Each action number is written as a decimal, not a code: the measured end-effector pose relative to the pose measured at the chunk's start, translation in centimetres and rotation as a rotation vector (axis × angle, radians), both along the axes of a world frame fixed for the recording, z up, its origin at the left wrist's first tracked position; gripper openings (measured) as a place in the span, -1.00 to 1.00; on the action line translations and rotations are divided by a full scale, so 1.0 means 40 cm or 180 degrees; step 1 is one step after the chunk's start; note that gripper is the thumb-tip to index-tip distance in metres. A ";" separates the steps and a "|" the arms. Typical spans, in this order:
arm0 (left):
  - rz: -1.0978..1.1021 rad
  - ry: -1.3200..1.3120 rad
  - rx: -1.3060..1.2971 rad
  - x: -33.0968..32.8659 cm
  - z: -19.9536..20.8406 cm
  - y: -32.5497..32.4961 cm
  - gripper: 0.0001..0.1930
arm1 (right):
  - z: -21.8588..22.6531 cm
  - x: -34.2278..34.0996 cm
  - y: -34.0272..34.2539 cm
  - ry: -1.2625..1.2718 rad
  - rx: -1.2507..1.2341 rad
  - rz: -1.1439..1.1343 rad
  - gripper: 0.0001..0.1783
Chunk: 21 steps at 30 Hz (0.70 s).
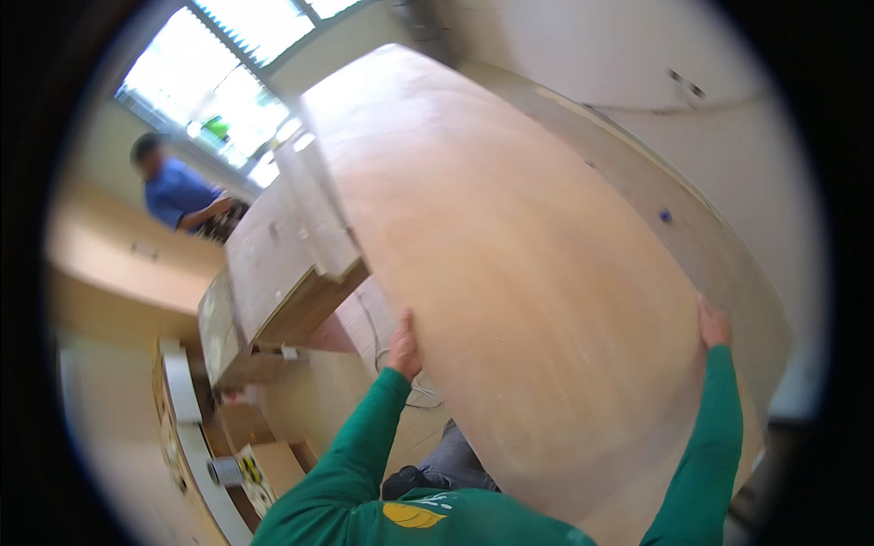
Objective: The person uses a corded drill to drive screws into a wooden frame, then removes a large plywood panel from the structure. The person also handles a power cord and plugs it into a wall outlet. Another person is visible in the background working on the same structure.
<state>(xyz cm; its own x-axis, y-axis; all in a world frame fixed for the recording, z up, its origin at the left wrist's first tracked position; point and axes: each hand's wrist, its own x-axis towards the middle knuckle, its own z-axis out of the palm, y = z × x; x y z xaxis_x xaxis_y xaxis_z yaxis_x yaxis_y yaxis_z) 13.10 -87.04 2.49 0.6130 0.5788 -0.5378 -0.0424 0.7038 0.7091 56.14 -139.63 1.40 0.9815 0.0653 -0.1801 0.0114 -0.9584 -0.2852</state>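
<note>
A large, pale wooden panel (519, 264), like a sheet of plywood, fills the middle of the view and stretches away from my body toward the window. My left hand (405, 348) grips its left edge, the thumb showing along the side. On the opposite edge my right hand (714, 325) is closed, with its fingers partly hidden by the sheet. Both of my arms are in green sleeves and spread wide. Part of the sheet's near end lies against or just in front of my torso; whether it touches cannot be made out.
Left of the panel stands a workbench (282, 241) of stacked boards. Beyond it, a person in a blue shirt (177, 193) is near the bright window (214, 86). Cardboard boxes (276, 469) and a grey can (225, 470) lie lower left. A cable (375, 341) trails across the floor. A wall (655, 55) rises at right.
</note>
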 end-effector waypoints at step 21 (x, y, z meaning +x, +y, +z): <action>-0.1051 0.1132 0.1095 -0.472 -0.149 0.101 -0.25 | 0.030 -0.443 0.139 0.0183 0.0081 -0.0032 -0.07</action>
<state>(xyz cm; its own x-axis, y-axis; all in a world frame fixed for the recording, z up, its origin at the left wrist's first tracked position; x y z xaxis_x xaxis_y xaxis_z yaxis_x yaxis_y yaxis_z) -5.79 -83.02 -3.49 0.6069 0.5656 -0.5584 0.4217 0.3665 0.8294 38.41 -134.06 2.60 0.9702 0.0608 -0.2347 -0.0153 -0.9508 -0.3095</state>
